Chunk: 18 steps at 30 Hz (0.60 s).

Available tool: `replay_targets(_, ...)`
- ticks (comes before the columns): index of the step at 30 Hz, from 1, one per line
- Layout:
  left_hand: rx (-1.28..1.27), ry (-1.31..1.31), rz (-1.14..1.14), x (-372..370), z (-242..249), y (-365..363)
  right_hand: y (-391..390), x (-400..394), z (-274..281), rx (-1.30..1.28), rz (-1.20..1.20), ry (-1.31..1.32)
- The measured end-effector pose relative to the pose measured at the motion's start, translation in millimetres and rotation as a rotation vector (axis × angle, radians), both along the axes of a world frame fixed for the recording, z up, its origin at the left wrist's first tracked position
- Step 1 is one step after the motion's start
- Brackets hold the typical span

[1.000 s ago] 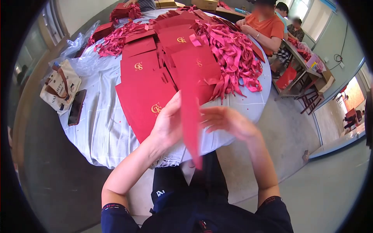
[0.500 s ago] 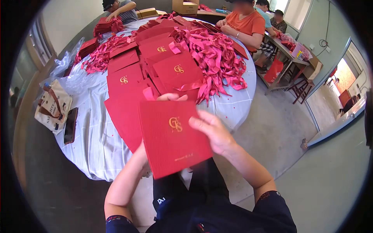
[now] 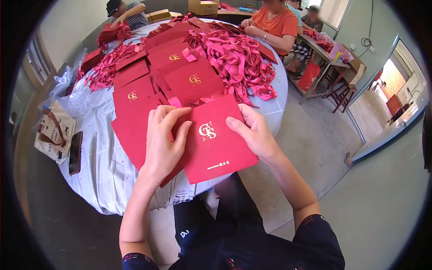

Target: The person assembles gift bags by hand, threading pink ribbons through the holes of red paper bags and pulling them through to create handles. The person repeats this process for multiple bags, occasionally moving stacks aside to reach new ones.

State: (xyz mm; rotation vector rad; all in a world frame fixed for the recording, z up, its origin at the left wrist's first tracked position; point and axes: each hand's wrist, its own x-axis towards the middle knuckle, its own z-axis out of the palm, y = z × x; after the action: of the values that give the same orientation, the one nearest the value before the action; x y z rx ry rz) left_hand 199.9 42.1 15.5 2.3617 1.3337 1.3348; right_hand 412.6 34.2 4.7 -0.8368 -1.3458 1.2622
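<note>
A flat red paper bag with a gold logo and small pale lettering is held upright-tilted in front of my body. My right hand grips its upper right edge, thumb on the front face and fingers behind. At its upper left edge is my left hand, fingers curved, with a gap between thumb and index finger. Another red edge shows below the left hand; what it belongs to is partly hidden. Beyond the hands, similar red bags lie in overlapping piles with pink-red ribbons.
The round table's pale cloth carries a phone, a canvas bag and clear plastic at left. Co-workers sit beyond it, one in an orange top. A side table and stools stand at right.
My left hand has come from behind the held bag to its upper left edge. The bag has moved right and slightly up, with my right hand now at its edge. The view has shifted slightly.
</note>
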Motion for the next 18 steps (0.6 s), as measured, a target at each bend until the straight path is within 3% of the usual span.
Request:
replay_targets(4, 0.005, 0.015, 0.036, 0, 4, 3, 1, 3, -16, 0.136, -0.033, -0.05)
replay_targets(7, 0.019, -0.076, -0.002, 3, 13, 1, -2, 1, -22, 0.401, -0.158, -0.126)
replay_targets(9, 0.096, -0.103, -0.004, 9, 26, -9, -3, -3, -27, 0.406, -0.197, -0.132)
replay_targets(10, 0.256, 0.026, 0.032, 10, 33, -15, -4, -1, -31, 0.412, -0.22, -0.134)
replay_targets(11, 0.26, 0.083, -0.013, 10, 35, -19, -6, 4, -35, 0.355, -0.183, -0.239)
replay_targets(13, 0.237, 0.155, -0.038, 13, 32, -24, -9, 4, -44, 0.352, -0.181, -0.182)
replay_targets(16, 0.223, -0.053, 0.078, 27, 30, -30, -13, 2, -49, 0.348, -0.189, -0.098)
replay_targets(18, 0.277, 0.018, 0.052, 21, 27, -27, -12, 3, -55, 0.382, -0.182, -0.055)
